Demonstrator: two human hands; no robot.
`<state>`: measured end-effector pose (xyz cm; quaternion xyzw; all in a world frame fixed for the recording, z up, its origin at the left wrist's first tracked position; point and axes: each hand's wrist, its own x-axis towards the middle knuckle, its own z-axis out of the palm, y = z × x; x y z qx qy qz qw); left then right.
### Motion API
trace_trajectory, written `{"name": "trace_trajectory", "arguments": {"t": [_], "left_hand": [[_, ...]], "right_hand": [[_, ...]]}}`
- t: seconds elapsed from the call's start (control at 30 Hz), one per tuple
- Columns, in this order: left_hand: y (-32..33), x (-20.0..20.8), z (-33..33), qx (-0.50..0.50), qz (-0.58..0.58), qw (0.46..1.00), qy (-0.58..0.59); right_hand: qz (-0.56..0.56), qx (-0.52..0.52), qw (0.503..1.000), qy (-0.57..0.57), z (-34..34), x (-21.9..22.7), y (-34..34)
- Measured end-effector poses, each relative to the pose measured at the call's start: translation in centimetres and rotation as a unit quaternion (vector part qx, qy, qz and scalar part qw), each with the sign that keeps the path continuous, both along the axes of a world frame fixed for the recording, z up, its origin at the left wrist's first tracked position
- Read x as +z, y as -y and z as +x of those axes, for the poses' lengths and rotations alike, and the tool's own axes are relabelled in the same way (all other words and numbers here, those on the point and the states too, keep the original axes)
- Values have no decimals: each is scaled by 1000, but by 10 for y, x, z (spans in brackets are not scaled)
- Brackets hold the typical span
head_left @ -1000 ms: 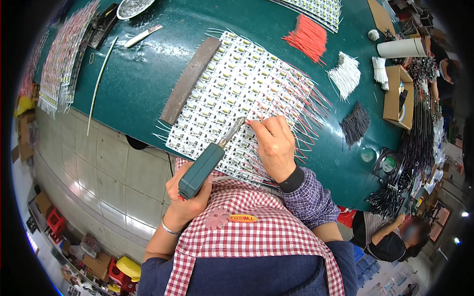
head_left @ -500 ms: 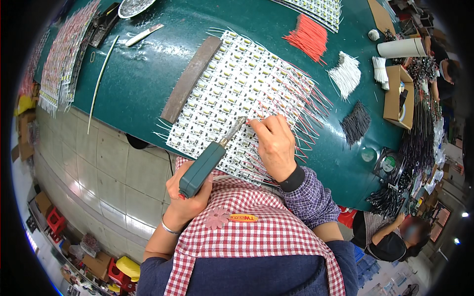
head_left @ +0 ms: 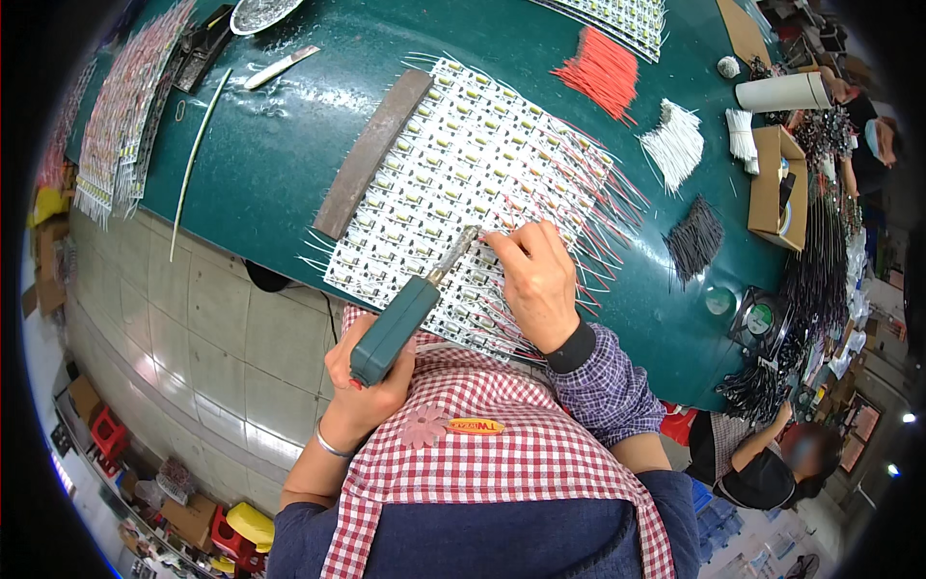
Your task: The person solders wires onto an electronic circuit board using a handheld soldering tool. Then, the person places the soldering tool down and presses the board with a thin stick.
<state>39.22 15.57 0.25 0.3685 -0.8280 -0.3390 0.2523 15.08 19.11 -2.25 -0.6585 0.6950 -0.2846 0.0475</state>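
Note:
My left hand (head_left: 371, 381) is wrapped round the dark green handle of a soldering iron (head_left: 395, 328). Its metal tip points up and right onto a sheet of small white circuit boards (head_left: 415, 203). Just beside that tip, my right hand (head_left: 535, 289) pinches a thin red wire (head_left: 485, 234), its thumb and forefinger pressed together over the sheet. Many red and white wires (head_left: 598, 232) stick out from the sheet's right part. A brown flat bar (head_left: 374, 154) lies along the sheet's left edge.
Red (head_left: 600, 75), white (head_left: 673, 145) and black wire bundles (head_left: 694, 238) lie right of the sheet. A cardboard box (head_left: 777, 188) and small fan (head_left: 757, 318) stand at the table's right. Wired board stacks (head_left: 135, 106) are at far left. Another person (head_left: 772, 463) sits at lower right.
Almost nothing differs. The iron's tip and my right fingers stay at nearly the same spot on the sheet, with only a very slight shift.

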Motion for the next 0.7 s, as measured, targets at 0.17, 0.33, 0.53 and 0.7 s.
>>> {"name": "trace_trajectory", "arguments": {"t": [0.17, 0.33, 0.53, 0.7], "left_hand": [[-2, 5, 5, 16, 23, 999, -21], [-5, 2, 7, 27, 45, 998, -29], [-9, 1, 11, 30, 42, 998, -30], [-11, -1, 15, 30, 25, 998, -41]], "right_hand": [[-6, -5, 1000, 0, 1, -1, -1], [-14, -11, 1000, 1, 2, -4, -1], [-59, -34, 998, 16, 8, -4, -4], [-63, -23, 998, 17, 14, -1, -9]]}}
